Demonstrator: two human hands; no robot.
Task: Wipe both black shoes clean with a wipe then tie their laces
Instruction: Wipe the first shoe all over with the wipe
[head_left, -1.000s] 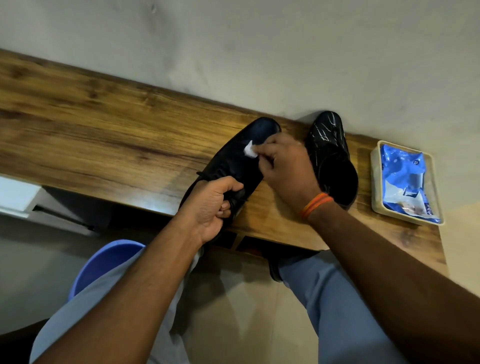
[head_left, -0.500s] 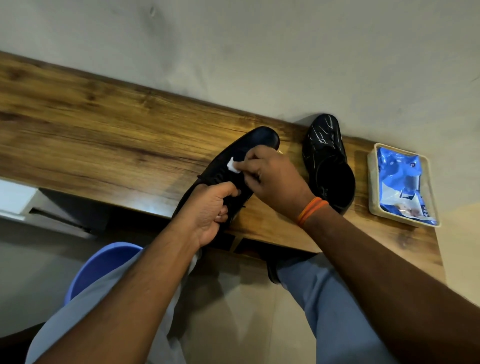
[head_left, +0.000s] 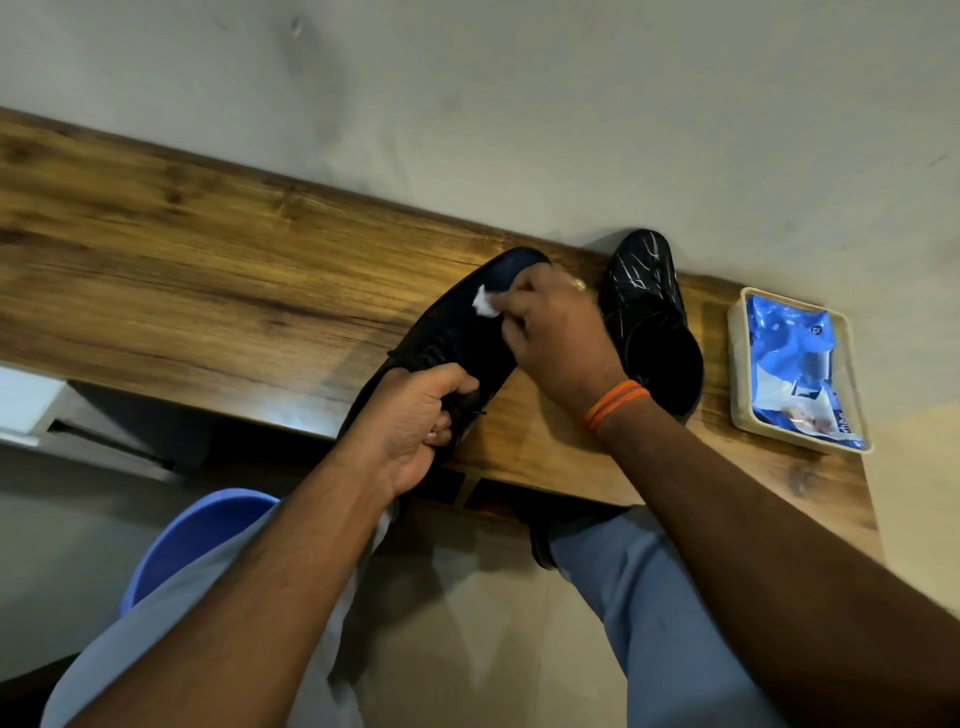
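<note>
White wipe (head_left: 485, 303) back up near toe of left shoe (head_left: 457, 338) | right hand (head_left: 558, 340) pinching it | left hand (head_left: 410, 421) clamped on laces end | wiping ongoing, laces untied

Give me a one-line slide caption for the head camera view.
Left hand steadies a black leather shoe on the wooden shelf while right hand rubs it with a white wipe.

Around the work place — the other things

A wooden shelf (head_left: 208, 291) runs along a grey wall (head_left: 519, 104); a blue stool (head_left: 192, 540) stands below — partly hidden.
</note>
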